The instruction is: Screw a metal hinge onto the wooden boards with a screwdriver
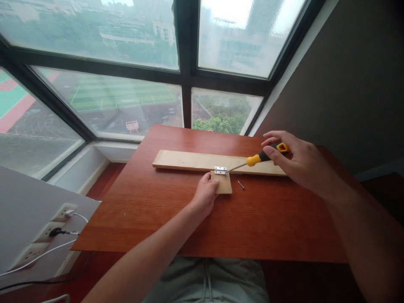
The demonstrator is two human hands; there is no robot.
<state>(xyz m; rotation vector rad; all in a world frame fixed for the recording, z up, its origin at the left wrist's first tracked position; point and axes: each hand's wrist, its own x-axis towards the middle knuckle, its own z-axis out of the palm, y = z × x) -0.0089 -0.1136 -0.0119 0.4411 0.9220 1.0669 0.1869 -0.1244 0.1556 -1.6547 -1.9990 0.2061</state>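
Observation:
A long pale wooden board (189,160) lies across the far part of the reddish-brown table (164,219). A small wooden block (224,183) sits against its near edge, joined by a small metal hinge (220,170). My left hand (205,195) grips the block's left side with closed fingers. In my right hand (299,162) is a screwdriver (256,159) with a yellow and black handle, fingers wrapped round it. Its metal tip rests on the hinge.
A loose screw (241,184) lies on the table just right of the block. Large windows (126,75) stand behind the table. A white power strip (47,231) with plugged cables sits at lower left. A dark wall (353,84) is on the right.

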